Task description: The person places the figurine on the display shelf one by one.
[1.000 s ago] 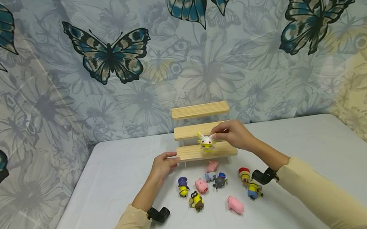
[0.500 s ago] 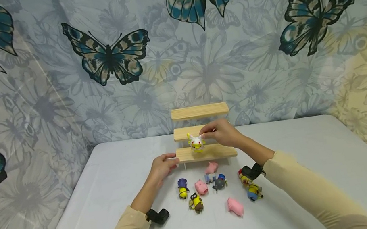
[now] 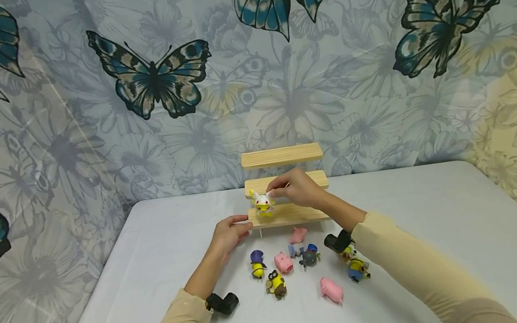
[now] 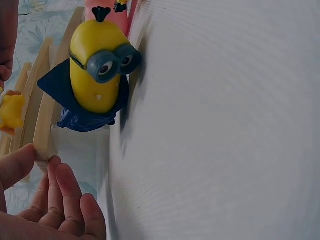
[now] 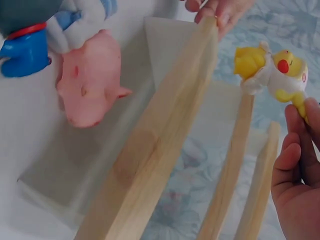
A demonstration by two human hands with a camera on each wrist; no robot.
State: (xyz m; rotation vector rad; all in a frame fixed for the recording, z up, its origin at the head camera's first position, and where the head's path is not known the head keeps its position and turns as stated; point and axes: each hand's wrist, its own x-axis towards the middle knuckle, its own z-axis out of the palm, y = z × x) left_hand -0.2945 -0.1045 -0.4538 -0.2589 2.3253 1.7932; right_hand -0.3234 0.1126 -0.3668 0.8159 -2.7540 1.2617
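Note:
A small white-and-yellow figurine with long ears (image 3: 263, 204) is pinched by one ear between the thumb and fingers of my right hand (image 3: 296, 187). It is over the left end of the lowest plank of a three-tier wooden display shelf (image 3: 293, 213); the right wrist view has the figurine (image 5: 280, 75) apart from that plank. My left hand (image 3: 228, 236) grips the plank's left end, thumb on one face and fingertips on the other, as the left wrist view shows at the hand (image 4: 60, 200). The figurine's yellow feet (image 4: 11, 111) peek in there.
In front of the shelf lie pink pig figures (image 3: 331, 290), a purple-hatted minion (image 3: 257, 264), a brown-and-yellow minion (image 3: 276, 285), a grey figure with a blue cap (image 3: 309, 257) and a blue-and-yellow minion (image 3: 358, 269). A patterned cloth (image 3: 174, 153) hangs behind the white table (image 3: 157, 295).
My right hand has carried the figurine leftward along the lowest plank, from right of its middle to its left end. My left hand has stayed on the plank's end.

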